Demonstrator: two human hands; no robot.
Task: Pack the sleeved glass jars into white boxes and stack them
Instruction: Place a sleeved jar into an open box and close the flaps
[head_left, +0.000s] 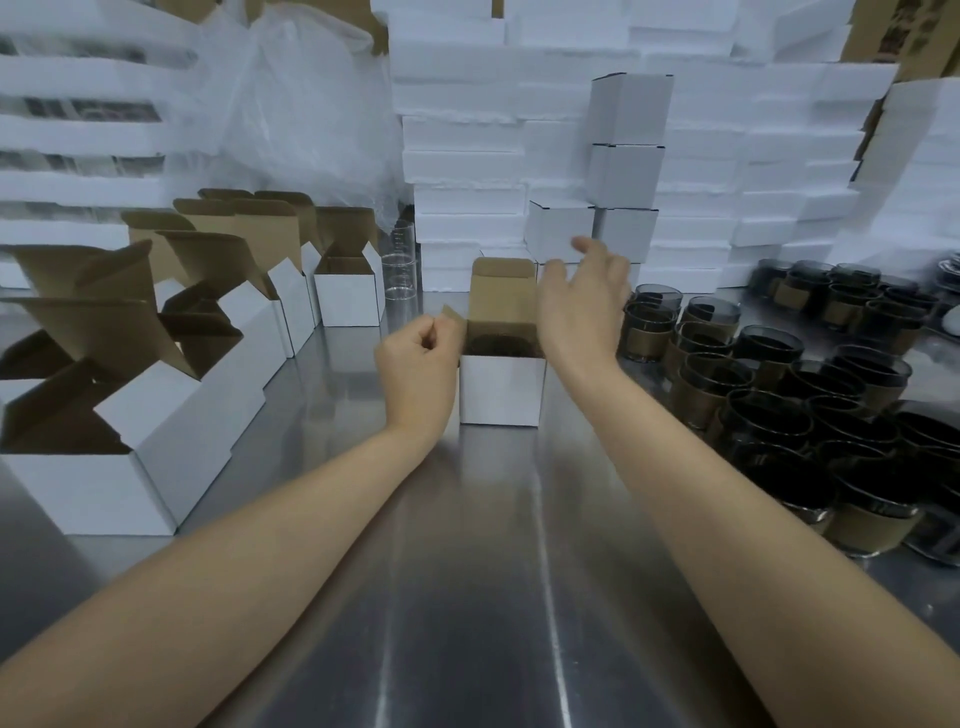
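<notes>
While the left hand (418, 358) pinched the side flap (453, 315) between curled fingers, apparently to keep the white box (501, 389) steady for closing, the right hand (582, 296) hovered with fingers spread, just right of the lid flap (503, 283). 1 glass jar (496, 345) sat inside, below the fingertips.

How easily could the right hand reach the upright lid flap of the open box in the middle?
Probably easily: the right hand is open right beside the lid flap, and nothing appears to lie between them.
</notes>
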